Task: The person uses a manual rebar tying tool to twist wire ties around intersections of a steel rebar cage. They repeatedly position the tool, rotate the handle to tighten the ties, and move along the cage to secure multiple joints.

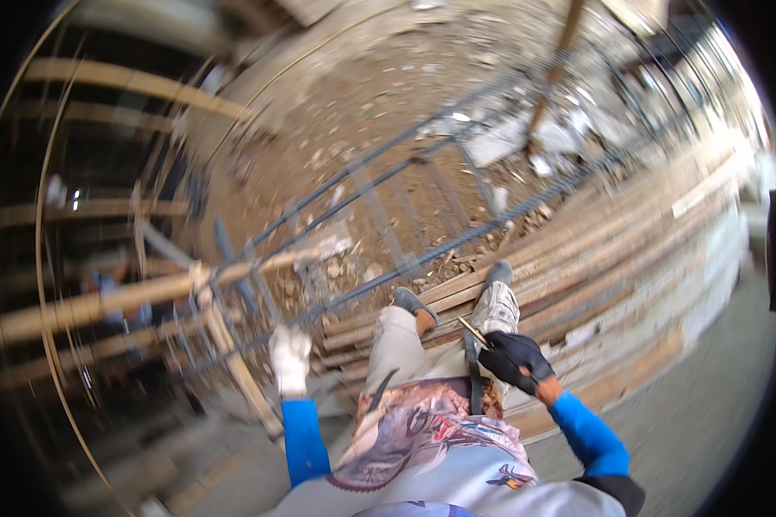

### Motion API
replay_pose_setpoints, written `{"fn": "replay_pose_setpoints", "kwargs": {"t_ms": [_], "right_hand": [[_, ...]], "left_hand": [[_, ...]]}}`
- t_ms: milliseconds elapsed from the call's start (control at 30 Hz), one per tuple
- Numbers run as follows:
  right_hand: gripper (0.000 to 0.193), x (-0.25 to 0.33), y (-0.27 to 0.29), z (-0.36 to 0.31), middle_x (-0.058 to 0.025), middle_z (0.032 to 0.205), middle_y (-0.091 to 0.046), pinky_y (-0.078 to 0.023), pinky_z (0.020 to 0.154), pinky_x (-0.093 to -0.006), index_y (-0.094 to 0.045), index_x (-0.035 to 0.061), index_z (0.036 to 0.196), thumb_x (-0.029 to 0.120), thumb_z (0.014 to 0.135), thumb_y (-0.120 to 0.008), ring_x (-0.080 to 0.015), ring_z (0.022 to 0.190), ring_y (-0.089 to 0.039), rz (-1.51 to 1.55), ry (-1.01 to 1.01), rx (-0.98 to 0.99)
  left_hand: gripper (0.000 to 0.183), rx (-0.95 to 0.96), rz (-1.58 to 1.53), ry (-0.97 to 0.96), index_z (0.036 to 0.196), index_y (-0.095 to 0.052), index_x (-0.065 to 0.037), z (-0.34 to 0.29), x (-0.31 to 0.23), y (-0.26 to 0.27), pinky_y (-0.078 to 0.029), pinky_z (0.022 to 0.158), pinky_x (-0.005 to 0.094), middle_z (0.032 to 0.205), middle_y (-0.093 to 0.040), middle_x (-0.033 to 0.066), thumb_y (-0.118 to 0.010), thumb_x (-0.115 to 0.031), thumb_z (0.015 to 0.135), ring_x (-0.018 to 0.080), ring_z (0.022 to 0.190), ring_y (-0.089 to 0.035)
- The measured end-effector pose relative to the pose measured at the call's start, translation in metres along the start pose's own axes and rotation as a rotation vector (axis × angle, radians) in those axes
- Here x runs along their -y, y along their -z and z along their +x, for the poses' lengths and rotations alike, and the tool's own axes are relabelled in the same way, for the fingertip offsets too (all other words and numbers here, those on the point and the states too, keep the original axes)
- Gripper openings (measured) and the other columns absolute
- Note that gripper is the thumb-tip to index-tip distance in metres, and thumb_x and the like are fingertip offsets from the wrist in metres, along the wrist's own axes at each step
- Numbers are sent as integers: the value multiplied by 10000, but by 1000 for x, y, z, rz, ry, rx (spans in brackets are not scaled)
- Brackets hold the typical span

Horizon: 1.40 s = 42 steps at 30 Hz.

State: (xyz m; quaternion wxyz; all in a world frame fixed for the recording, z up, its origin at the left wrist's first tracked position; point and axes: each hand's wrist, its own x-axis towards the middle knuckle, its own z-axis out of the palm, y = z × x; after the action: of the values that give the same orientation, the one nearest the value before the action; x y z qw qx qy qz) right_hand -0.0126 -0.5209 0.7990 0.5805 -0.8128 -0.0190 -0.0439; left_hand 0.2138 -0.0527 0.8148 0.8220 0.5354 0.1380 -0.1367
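Note:
My left hand point(290, 358), in a white glove, is held up beside the near end of a rebar cage point(319, 302). Its fingers look curled, though blur hides whether anything is in them. In a black glove, my right hand point(517, 360) is closed in front of my right thigh. A thin tan stick point(472, 332) pokes out of it toward the upper left; its other end is hidden by the hand. Close to that hand, a dark strap point(474, 375) hangs from my waist.
My feet are on a stack of long wooden boards point(595, 267) running to the upper right. The rebar cage lies across the dirt pit point(362, 129) ahead. At left are timber poles point(103, 306); rubble point(509, 142) lies at upper right. Grey floor point(698, 379) borders the boards.

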Motion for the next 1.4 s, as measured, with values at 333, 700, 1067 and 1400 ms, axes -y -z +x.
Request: {"fn": "replay_pose_setpoints", "kwargs": {"t_ms": [333,700,1067,1400], "right_hand": [[435,209,-115,227,-178,1038,-721,-569,834,-421,-715,23,1260,174,860,-792,-356,943,-696,-281,322,485],[315,190,-250,362,-85,1032,-783,-606,686,-283,-705,-7,1277,217,1068,-631,-147,826,-760,179,-226,993],[353,188,-257,375,-61,1075,-787,-576,660,-258,-725,1,1278,263,1050,-660,-104,839,-746,68,-343,1082],[567,165,-215,346,-163,1387,-688,-608,958,-371,-539,4,1502,400,1097,-552,-270,1178,-714,817,-751,661]], "left_hand": [[237,-158,162,-45,768,-718,-85,-2,13,-33,-283,423,259,594,-574,-55,-837,-229,914,53,449,-423],[270,148,117,-42,856,-762,-1,-2,-2,-17,-455,573,303,730,-695,21,-792,-254,946,71,661,-597],[195,82,-310,209,884,-654,-62,-11,14,-21,-335,491,241,698,-572,-5,-625,-186,1032,55,550,-440],[216,-381,-602,235,824,-623,-82,1,6,-46,-329,403,285,634,-547,-10,-599,-155,1026,98,442,-431]]}}
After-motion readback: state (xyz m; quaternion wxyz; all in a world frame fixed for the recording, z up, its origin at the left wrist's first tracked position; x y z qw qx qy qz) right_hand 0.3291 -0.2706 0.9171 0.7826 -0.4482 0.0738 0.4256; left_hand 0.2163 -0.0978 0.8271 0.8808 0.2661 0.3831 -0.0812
